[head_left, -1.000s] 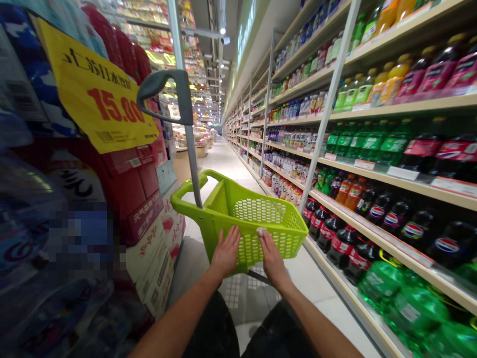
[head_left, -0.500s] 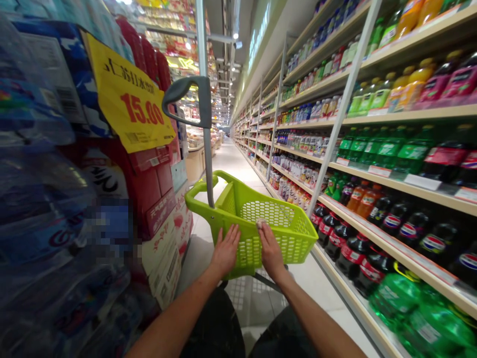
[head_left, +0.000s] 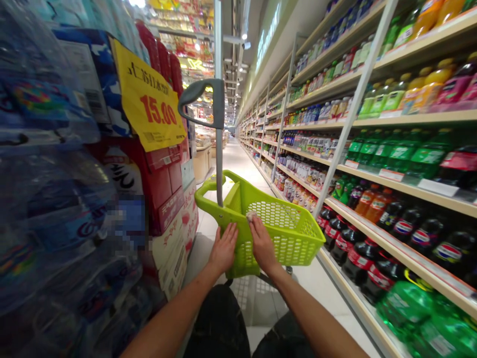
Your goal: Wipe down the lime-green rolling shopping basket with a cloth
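Observation:
A lime-green plastic shopping basket [head_left: 290, 233] on wheels stands in the aisle in front of me, its grey pull handle [head_left: 208, 102] raised on a pole. My left hand [head_left: 224, 248] lies flat against the basket's near wall, fingers stretched out. My right hand [head_left: 261, 242] rests on the near rim, its fingers pressing a small whitish wad [head_left: 251, 216] onto the edge. The basket looks empty inside.
Shelves of soda bottles [head_left: 395, 223] run along the right side of the aisle. On the left stand stacked drink cartons and shrink-wrapped water packs [head_left: 55, 209] with a yellow price sign [head_left: 151, 107]. The tiled aisle floor [head_left: 238, 159] stretches ahead.
My view has swung to the right; the basket and handle sit further right in the picture. Both hands stay on the basket's near side, the right one sliding slightly left along the rim.

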`<state>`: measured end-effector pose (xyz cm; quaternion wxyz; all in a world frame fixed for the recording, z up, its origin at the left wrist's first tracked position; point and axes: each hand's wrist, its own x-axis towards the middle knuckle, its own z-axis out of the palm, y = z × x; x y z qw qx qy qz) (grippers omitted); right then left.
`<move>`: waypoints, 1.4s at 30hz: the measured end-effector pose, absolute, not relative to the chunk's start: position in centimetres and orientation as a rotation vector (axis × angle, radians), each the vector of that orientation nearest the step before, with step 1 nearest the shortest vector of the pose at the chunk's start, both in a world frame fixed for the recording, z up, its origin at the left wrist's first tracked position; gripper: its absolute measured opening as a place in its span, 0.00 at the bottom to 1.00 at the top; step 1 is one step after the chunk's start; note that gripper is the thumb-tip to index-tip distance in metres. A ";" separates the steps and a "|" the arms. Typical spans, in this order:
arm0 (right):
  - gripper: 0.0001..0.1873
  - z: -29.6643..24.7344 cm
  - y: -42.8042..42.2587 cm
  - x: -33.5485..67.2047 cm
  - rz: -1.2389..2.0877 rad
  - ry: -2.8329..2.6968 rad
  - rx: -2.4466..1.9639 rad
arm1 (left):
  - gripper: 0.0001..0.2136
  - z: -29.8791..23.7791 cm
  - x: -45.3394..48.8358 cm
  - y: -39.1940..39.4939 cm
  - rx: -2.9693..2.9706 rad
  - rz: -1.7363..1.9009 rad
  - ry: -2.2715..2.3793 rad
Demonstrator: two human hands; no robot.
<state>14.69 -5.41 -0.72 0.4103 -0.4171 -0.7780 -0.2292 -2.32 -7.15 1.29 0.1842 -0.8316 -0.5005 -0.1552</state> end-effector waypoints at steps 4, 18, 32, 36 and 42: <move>0.31 -4.6 -5.6 14.5 -0.602 -2.054 -1.059 | 0.28 1.0 -3.6 -7.6 -2.329 -0.429 -1.454; 0.32 -3.2 -4.8 10.2 -0.543 -2.053 -0.936 | 0.30 0.8 -6.9 -8.1 -2.238 -0.444 -1.671; 0.24 -3.4 -5.3 7.6 -0.560 -2.259 -0.885 | 0.31 1.5 -8.8 -8.1 -2.192 -0.429 -1.772; 0.22 -4.5 -6.3 8.8 -0.522 -2.222 -0.828 | 0.31 1.5 -9.3 -7.8 -2.145 -0.461 -1.760; 0.29 3.8 -3.0 7.4 -0.438 -1.902 -0.952 | 0.30 3.5 -7.3 -7.0 -2.113 -0.581 -1.650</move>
